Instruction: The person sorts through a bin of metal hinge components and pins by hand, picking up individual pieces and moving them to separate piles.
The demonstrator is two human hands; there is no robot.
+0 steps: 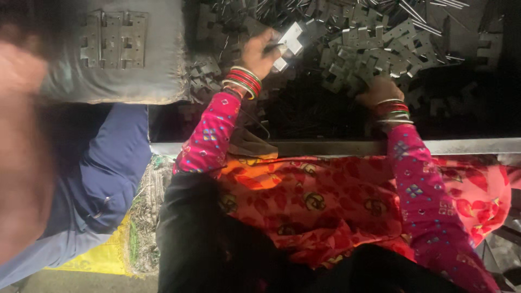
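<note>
My left hand, with red and green bangles on the wrist, grips a pale metal hinge plate above a dark tray. My right hand, also bangled, rests knuckles-up at the near edge of a heap of grey hinge plates. Its fingers curl into the heap, and what they hold is hidden. Both arms wear pink patterned sleeves. A red flowered cloth covers my lap below.
A grey board at the upper left carries assembled hinges. Thin metal pins lie scattered at the top right. A metal rail edges the tray. Another person in blue clothing sits at the left, with a blurred shape in front.
</note>
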